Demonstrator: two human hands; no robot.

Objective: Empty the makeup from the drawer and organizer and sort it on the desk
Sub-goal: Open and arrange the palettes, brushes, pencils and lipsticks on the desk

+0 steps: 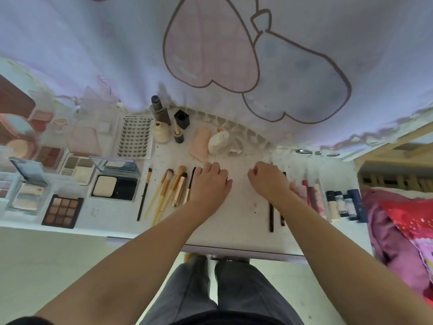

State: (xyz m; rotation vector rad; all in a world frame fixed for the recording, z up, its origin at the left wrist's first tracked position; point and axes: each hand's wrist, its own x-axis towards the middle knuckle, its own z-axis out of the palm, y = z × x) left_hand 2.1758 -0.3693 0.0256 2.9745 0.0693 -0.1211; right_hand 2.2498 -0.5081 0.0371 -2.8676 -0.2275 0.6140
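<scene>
Between the row of brushes [173, 191] and the two dark pencils [271, 214] lies a bare, speckled strip of the white counter [236, 221], and both hands rest there, well back from the front edge. Left hand [209, 181] lies palm down with fingers loosely bent, touching the innermost brush; whether it grips anything I cannot tell. Right hand [269, 180] has its fingers curled under, knuckles up, over the upper ends of the pencils; what it holds, if anything, is hidden. Rightward, lipsticks and tubes [309, 195] and small dark-capped bottles [346, 205] run close to the counter's right edge, beside a bed with pink and red bedding [403, 221]. Along the back, against a hanging cloth printed with a pink heart [210, 48], stand a brown bottle [160, 112], a black square cap [181, 119], a cream jar [161, 132] and a white bottle [218, 141]. An open lash case [136, 137] reads "XOYO" and holds rows of dark lashes. Left of it lie open compacts with powder pans [114, 181] and a nine-pan brown eyeshadow palette [63, 211] near the front edge.
</scene>
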